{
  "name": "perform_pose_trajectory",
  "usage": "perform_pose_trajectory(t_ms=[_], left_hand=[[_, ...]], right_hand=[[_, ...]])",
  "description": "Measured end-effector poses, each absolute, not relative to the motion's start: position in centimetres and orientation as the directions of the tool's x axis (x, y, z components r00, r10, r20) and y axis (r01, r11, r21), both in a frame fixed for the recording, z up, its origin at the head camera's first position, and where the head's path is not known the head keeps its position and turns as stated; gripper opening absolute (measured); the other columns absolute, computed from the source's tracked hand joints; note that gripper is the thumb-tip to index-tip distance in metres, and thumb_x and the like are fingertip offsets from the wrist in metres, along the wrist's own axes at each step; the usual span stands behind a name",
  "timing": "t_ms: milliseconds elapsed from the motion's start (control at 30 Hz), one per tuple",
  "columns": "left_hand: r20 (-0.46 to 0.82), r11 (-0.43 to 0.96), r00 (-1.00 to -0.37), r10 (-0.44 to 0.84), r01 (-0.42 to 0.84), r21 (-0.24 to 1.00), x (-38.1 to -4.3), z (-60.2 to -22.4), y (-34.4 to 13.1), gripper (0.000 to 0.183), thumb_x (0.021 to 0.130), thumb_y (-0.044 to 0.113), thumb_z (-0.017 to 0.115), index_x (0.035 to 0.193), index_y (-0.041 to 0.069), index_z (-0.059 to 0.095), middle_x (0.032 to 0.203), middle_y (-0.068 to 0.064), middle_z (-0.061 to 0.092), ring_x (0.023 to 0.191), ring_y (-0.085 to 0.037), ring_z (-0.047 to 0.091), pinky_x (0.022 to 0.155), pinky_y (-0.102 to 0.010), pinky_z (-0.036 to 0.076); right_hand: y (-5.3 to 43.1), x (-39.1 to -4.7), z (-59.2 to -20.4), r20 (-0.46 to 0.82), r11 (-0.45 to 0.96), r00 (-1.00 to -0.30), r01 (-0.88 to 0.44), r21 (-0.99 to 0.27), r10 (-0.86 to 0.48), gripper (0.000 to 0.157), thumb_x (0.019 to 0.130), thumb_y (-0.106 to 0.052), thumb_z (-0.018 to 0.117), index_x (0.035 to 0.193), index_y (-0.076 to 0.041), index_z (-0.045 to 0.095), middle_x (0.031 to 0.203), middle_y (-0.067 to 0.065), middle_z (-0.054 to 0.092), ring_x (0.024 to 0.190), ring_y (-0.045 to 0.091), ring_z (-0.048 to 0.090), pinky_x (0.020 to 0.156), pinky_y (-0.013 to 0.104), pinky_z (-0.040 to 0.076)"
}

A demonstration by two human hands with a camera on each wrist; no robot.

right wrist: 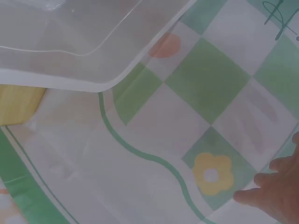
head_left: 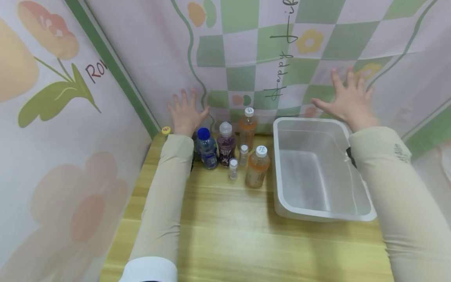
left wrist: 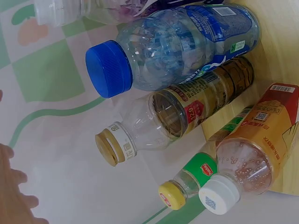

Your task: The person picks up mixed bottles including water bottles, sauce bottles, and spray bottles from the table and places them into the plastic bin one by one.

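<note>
The left hand, fingers spread wide and empty, is near the blue-capped bottle; the right hand, also splayed and empty, is by the far right corner of the white tub. The blue-capped bottle stands on the wooden table just beside the purple bottle; two small vials stand between that and the nearer orange bottle, left of the tub.
</note>
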State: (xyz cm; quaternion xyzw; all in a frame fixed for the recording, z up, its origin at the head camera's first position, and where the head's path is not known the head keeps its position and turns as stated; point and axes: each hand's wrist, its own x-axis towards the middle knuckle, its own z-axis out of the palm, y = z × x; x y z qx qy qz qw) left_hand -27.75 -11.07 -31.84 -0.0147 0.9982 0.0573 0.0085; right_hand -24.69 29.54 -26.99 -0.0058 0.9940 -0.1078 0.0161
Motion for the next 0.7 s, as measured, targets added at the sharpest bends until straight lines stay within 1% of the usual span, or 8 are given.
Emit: perform_pose_trajectory(t_ms=[133,167,267,367,467,533,600,700], left_hand=[[-0.020,0.992,-0.999,-0.027,-0.030,0.123,-27.7,-31.9,-11.2,0.080,0.093,0.066,0.029,0.155,0.021,0.002,0.162,-0.013,0.002,0.148,-0.041,0.002,0.118,-0.063,0.002],[-0.017,0.991,-0.999,-0.027,-0.029,0.128,-27.7,-32.0,-11.2,0.080,0.094,0.066,0.029,0.155,0.021,0.003,0.162,-0.013,0.004,0.148,-0.041,0.004,0.118,-0.062,0.003],[-0.010,0.990,-1.000,-0.024,-0.025,0.140,-27.7,-32.0,-11.2,0.079,0.094,0.064,0.030,0.155,0.018,0.007,0.161,-0.015,0.013,0.148,-0.040,0.012,0.119,-0.060,0.008],[0.000,0.989,-1.000,-0.019,-0.019,0.149,-27.6,-32.0,-11.2,0.077,0.095,0.063,0.030,0.154,0.016,0.014,0.158,-0.016,0.025,0.145,-0.037,0.024,0.120,-0.056,0.015],[-0.012,0.987,-1.000,-0.014,-0.016,0.160,-27.4,-31.9,-11.2,0.074,0.096,0.061,0.029,0.152,0.014,0.018,0.154,-0.016,0.032,0.141,-0.036,0.032,0.119,-0.054,0.020],[-0.022,0.985,-1.000,-0.009,-0.013,0.170,-27.3,-31.8,-11.1,0.072,0.097,0.060,0.029,0.151,0.012,0.022,0.152,-0.017,0.036,0.139,-0.037,0.036,0.118,-0.052,0.024],[-0.029,0.982,-1.000,-0.001,-0.006,0.188,-27.3,-31.8,-11.1,0.070,0.098,0.058,0.029,0.150,0.010,0.025,0.150,-0.018,0.040,0.137,-0.037,0.039,0.117,-0.052,0.026],[-0.016,0.978,-1.000,0.012,0.008,0.208,-27.2,-31.8,-10.9,0.066,0.099,0.054,0.031,0.146,0.007,0.032,0.142,-0.019,0.048,0.130,-0.036,0.047,0.113,-0.050,0.035]], right_hand=[[30.2,-24.7,-27.2,-0.022,0.974,-0.999,-0.031,-0.226,-0.037,0.096,0.090,-0.067,0.037,0.151,-0.014,-0.016,0.151,0.027,-0.029,0.139,0.052,-0.021,0.110,0.073,-0.005],[30.4,-24.6,-27.3,-0.020,0.972,-0.999,-0.035,-0.233,-0.041,0.096,0.091,-0.064,0.038,0.151,-0.012,-0.015,0.151,0.029,-0.026,0.139,0.054,-0.017,0.110,0.073,-0.003],[31.0,-24.5,-27.5,-0.017,0.959,-0.999,-0.043,-0.279,-0.050,0.093,0.093,-0.052,0.045,0.152,-0.008,-0.011,0.151,0.035,-0.021,0.138,0.059,-0.009,0.109,0.074,0.004],[31.8,-24.2,-27.9,-0.023,0.938,-0.998,-0.045,-0.343,-0.056,0.090,0.094,-0.041,0.050,0.152,-0.006,-0.008,0.151,0.037,-0.016,0.136,0.062,-0.003,0.104,0.078,0.010],[32.5,-23.8,-28.3,-0.018,0.916,-0.997,-0.066,-0.395,-0.079,0.086,0.095,-0.036,0.051,0.152,-0.004,-0.006,0.152,0.038,-0.011,0.137,0.062,0.001,0.102,0.079,0.012],[33.0,-23.5,-28.7,-0.005,0.905,-0.995,-0.088,-0.415,-0.099,0.084,0.095,-0.034,0.050,0.152,-0.002,-0.003,0.153,0.038,-0.005,0.137,0.061,0.004,0.104,0.077,0.011],[33.5,-23.4,-29.1,0.005,0.899,-0.992,-0.113,-0.423,-0.123,0.082,0.095,-0.031,0.050,0.151,0.002,0.000,0.153,0.038,0.001,0.136,0.061,0.009,0.106,0.075,0.012],[34.1,-23.2,-29.9,-0.005,0.899,-0.989,-0.135,-0.417,-0.150,0.080,0.095,-0.029,0.051,0.150,0.006,0.005,0.151,0.039,0.011,0.127,0.062,0.026,0.104,0.073,0.020]])
